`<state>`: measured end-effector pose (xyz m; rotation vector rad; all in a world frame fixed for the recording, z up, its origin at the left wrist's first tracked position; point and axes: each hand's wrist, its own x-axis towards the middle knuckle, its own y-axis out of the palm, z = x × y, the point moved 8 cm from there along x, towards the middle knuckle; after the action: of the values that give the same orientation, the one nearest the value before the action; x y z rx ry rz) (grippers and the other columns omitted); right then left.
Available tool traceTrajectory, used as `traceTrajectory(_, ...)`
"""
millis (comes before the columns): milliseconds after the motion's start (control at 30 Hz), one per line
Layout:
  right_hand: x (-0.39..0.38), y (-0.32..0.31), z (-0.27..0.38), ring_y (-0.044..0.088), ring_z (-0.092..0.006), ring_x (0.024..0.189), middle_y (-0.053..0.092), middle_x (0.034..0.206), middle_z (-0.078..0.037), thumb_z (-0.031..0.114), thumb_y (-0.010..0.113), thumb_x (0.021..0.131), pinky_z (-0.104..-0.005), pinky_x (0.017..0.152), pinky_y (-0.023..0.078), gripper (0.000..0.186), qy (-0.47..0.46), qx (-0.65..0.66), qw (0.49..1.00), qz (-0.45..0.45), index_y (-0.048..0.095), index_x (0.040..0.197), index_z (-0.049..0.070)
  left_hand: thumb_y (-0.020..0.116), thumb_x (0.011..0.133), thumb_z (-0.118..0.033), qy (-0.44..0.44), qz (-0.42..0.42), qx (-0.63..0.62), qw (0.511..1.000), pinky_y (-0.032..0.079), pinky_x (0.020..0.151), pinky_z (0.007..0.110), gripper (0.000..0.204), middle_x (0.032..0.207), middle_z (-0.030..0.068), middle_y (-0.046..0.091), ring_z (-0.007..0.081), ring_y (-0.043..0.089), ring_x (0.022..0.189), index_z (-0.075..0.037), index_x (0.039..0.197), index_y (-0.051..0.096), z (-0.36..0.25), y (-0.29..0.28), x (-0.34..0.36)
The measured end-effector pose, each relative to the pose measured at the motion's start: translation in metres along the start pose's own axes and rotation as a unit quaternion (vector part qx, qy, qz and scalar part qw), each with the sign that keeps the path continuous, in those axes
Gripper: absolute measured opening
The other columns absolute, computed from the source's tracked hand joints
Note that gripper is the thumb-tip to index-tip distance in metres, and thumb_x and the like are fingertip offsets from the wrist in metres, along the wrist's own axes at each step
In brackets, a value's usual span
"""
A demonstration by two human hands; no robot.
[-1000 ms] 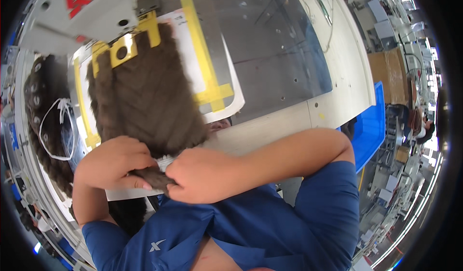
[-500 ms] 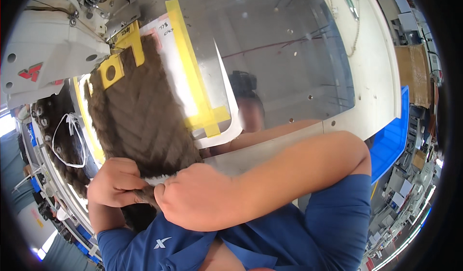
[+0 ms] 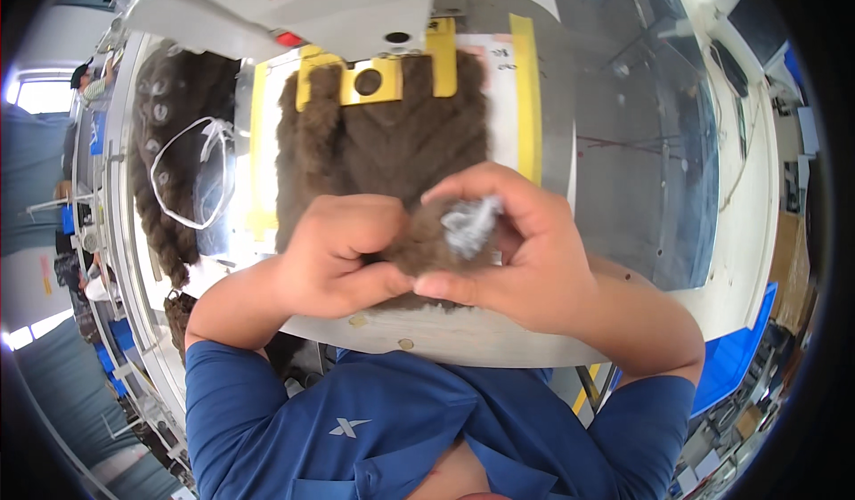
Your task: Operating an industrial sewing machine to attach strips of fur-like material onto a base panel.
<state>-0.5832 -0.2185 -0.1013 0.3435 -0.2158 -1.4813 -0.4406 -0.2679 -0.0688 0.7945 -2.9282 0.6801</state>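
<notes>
A brown fur panel (image 3: 392, 144) lies flat on the work surface, its far end under a yellow clamp (image 3: 365, 86). Over the panel's near part, both hands hold a small bunched brown fur piece (image 3: 423, 242) with a silvery-white tuft at its right side. My left hand (image 3: 343, 255) is closed, thumb and fingers pinching the left end of the piece. My right hand (image 3: 534, 251) curls round the other end, its thumb pressed below. Whether the bunched piece joins the panel is hidden by my hands.
A white sewing machine head (image 3: 294, 10) overhangs the far end of the panel. Yellow tape (image 3: 527, 108) borders a white sheet on the right. At left lie more brown fur (image 3: 169, 162) and a loop of white cord (image 3: 158, 193). A blue bin (image 3: 735, 349) is at right.
My view has turned, so the machine and panel now appear farther right. Both hands have moved up from the near edge to over the panel, and the silvery tuft now shows.
</notes>
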Motion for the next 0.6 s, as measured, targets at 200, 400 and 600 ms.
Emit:
traceTrajectory(200,-0.011,0.014,0.050,0.068,-0.0194,0.074,0.069,0.087,-0.008,0.012,0.095,0.072,-0.0298,0.063,0.053,0.035,-0.222,-0.241,0.943,0.054,0.075,0.100,0.003,0.080,0.085,-0.014,0.039,-0.038,-0.009,0.999,0.047,0.055,0.040,0.021,0.076,0.0133,0.059,0.0339,0.059,0.065,-0.001,0.083,0.064,-0.007,0.007,-0.005)
traceTrajectory(400,-0.003,0.021,0.055,0.066,-0.0181,0.065,0.069,0.079,-0.007,0.016,0.096,0.072,-0.0277,0.056,0.050,0.034,-0.224,-0.241,0.942,0.067,0.077,0.098,0.005,0.080,0.084,-0.012,0.075,0.050,-0.037,0.995,0.050,0.057,0.040,0.019,0.081,0.0134,0.062,0.0333,0.064,0.070,-0.001,0.089,0.066,-0.005,0.011,-0.005)
traceTrajectory(600,0.005,0.009,0.063,0.060,-0.0178,0.059,0.065,0.071,-0.007,0.020,0.096,0.073,-0.0303,0.051,0.045,0.032,-0.210,-0.318,0.921,0.073,0.072,0.086,0.005,0.082,0.086,-0.018,0.067,0.067,-0.031,0.995,0.053,0.060,0.040,0.028,0.086,0.0122,0.063,0.0342,0.066,0.073,-0.003,0.102,0.064,-0.010,0.008,0.006)
